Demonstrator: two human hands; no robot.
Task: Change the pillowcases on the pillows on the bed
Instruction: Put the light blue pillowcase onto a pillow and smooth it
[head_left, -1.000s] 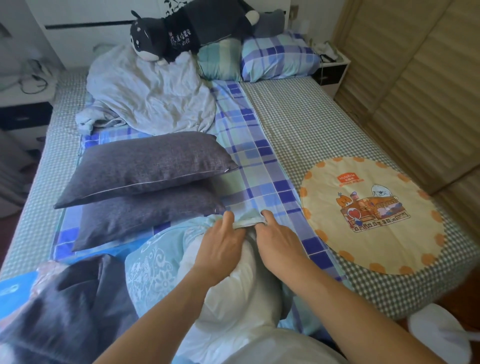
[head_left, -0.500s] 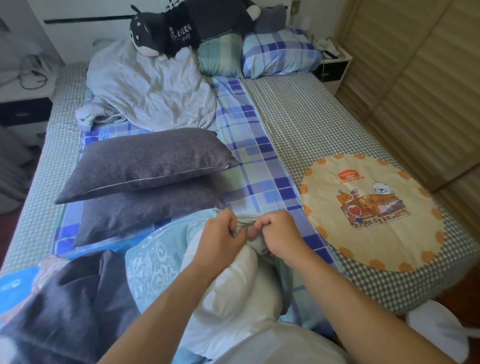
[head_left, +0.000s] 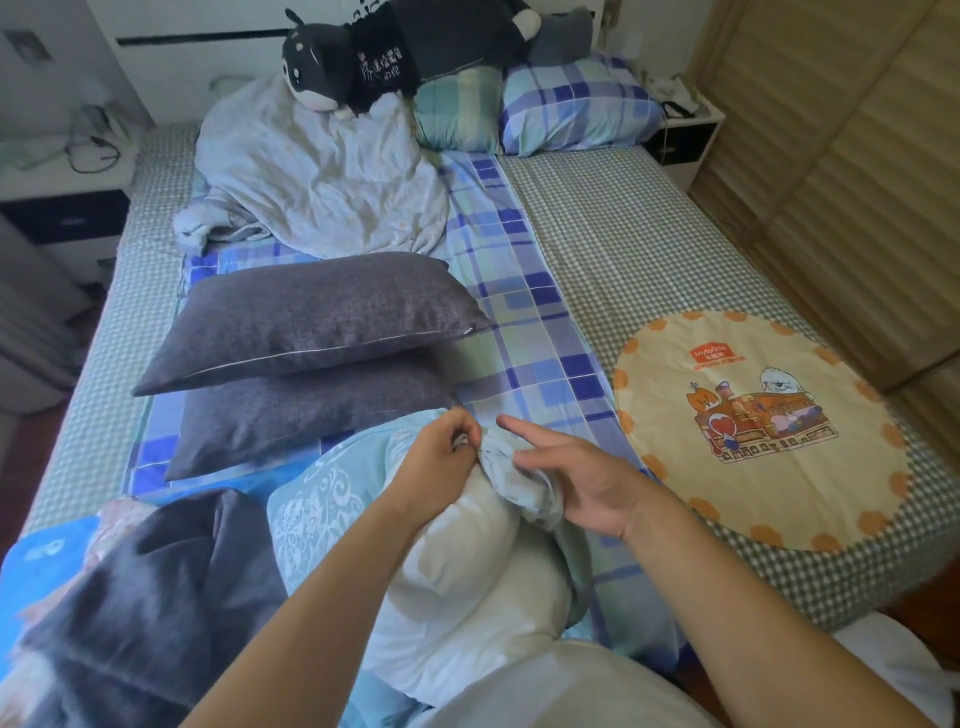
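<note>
A bare white pillow (head_left: 467, 587) lies at the near edge of the bed, partly inside a light blue patterned pillowcase (head_left: 332, 504). My left hand (head_left: 441, 462) pinches the bunched edge of that pillowcase at the pillow's far end. My right hand (head_left: 576, 478) hovers just right of the bunched cloth, fingers spread and straight, holding nothing. Two dark grey pillows (head_left: 311, 322) lie stacked just beyond. A loose dark grey pillowcase (head_left: 150, 597) lies crumpled at the near left.
A rumpled pale quilt (head_left: 322, 171) and a black plush dog (head_left: 363, 57) sit at the head of the bed beside plaid pillows (head_left: 571, 104). A round yellow cartoon mat (head_left: 758, 426) lies on the right. Wooden wardrobe doors (head_left: 857, 171) stand close on the right.
My right hand let go of the pillowcase edge and opened, moving slightly right. My left hand keeps its pinch on the bunched cloth.
</note>
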